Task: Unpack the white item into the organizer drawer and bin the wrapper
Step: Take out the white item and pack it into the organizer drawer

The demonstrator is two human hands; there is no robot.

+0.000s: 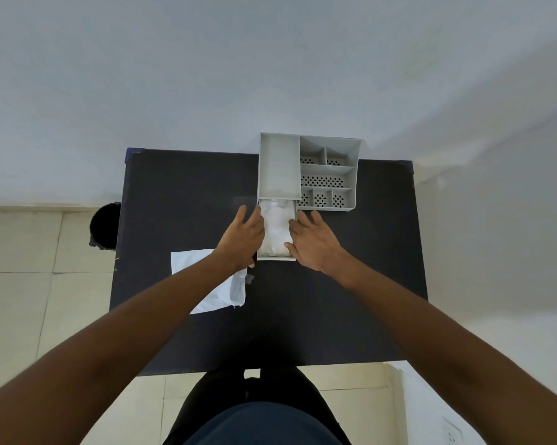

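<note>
Wrapper (213,284), white, flat on dark surface (334,300) (beneath left forearm). Left hand (243,236), right hand (315,242): grip open, flanking pulled-out organizer drawer (275,259); white item (276,231) inside, between them.

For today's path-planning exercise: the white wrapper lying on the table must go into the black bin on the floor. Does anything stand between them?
Nothing visible does. The wrapper lies near the table's left edge, partly under the left forearm, and the bin stands on the floor just beyond that edge. Both the left hand and right hand are at the drawer.
</note>
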